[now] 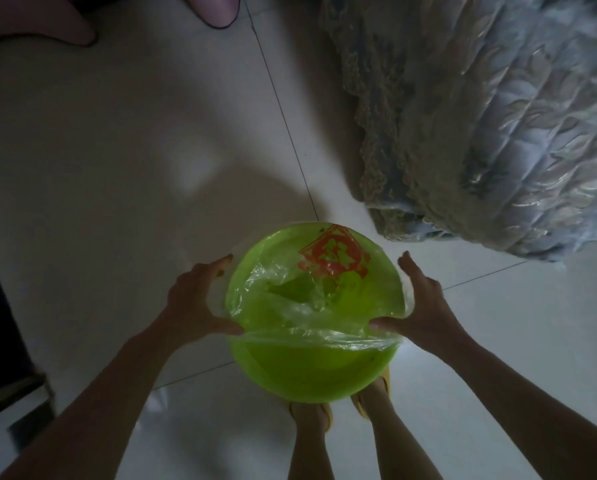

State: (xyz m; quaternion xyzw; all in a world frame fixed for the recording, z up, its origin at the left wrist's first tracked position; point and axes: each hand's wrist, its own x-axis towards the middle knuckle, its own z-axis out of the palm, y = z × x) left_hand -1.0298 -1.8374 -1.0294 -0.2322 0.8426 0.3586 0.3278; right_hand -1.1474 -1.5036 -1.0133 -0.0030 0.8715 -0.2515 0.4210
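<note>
Bin [307, 368]: round, green, seen from above, just ahead of the feet [311, 417] in yellow slippers. Cannot tell whether it stands on the floor [151, 150] or is held up.

Bag [311, 282]: clear plastic with a red print, sagging into the bin as a liner.

Left grip [200, 299]: on the bin's left side, thumb and fingers pinching the bag's edge at the rim.
Right grip [425, 299]: same on the right side, thumb tucked under the plastic, fingers spread along the outside.

Progress, as judged:
- Bag is inside and opened out.
- Far half of the rim looks covered, with plastic folded over on both sides.
- Near edge of the bag lies in a bunched line across the opening, short of the near rim, which is bare.
- Left to do: draw that edge toward the body, hook it over the near rim, smooth the slack.

Roughly halfway through lining.

Bedspread [480, 116] hangs at the right, clear of the bin.
</note>
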